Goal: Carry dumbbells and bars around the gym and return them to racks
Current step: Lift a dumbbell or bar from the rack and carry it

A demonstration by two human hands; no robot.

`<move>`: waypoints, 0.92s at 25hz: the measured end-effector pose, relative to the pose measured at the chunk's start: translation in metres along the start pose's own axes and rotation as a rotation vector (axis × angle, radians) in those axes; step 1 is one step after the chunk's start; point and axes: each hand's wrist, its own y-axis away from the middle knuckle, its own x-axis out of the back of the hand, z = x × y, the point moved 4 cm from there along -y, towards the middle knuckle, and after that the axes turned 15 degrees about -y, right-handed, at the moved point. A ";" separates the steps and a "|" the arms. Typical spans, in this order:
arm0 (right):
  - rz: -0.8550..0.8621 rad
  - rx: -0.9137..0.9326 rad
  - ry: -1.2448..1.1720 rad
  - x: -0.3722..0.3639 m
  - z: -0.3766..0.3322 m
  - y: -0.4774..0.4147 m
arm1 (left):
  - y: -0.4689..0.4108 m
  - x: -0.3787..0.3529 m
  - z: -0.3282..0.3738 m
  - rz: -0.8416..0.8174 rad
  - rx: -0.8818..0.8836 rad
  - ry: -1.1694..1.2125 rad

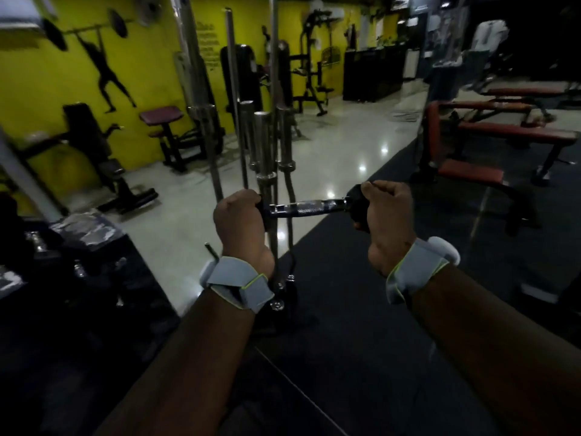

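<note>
Both hands are closed tight around the black end grips of a short chrome bar (309,206), one fist at each end, holding it level and crosswise in front of the person. The left hand (240,220) wraps the bar's left end with the knuckles up and the back of the hand toward the camera. The right hand (385,215) wraps the right end the same way, sitting slightly higher than the left. The bare knurled metal middle of the bar shows between the two fists. Both forearms reach forward from the bottom of the view, roughly parallel, and each wrist wears a grey wrist strap (240,284) with a thin yellow-green edge.

Directly behind the bar, and partly hidden by the left hand, stands a vertical bar rack (283,294) with its base on the floor just beyond the left wrist. Several long steel barbells (265,143) stand upright in it, their thick sleeves rising above the held bar; the bar is in front of them, and whether it touches them cannot be told. Below the bar lies a dark rubber floor mat (345,294). To the right of the bar and farther back are red padded benches (515,133) on black frames. Beyond the rack a pale glossy tiled floor (361,136) stretches away. To the left of the rack, farther back, black exercise machines stand against a yellow wall (47,77) painted with a black silhouette of a weightlifter (103,64).
</note>
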 end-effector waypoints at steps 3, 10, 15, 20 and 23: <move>-0.171 -0.055 -0.007 -0.054 0.028 -0.052 | -0.036 -0.002 0.001 0.135 -0.027 0.023; -0.606 -0.330 -0.033 -0.218 0.142 -0.082 | -0.132 0.066 0.009 0.513 -0.155 -0.014; -0.910 -0.498 -0.044 -0.336 0.204 -0.043 | -0.167 0.148 0.023 0.927 -0.128 0.015; -1.085 -0.538 -0.015 -0.430 0.218 0.020 | -0.166 0.219 0.027 1.209 -0.033 -0.017; -1.285 -0.594 -0.066 -0.489 0.218 0.072 | -0.160 0.262 0.038 1.475 -0.083 0.006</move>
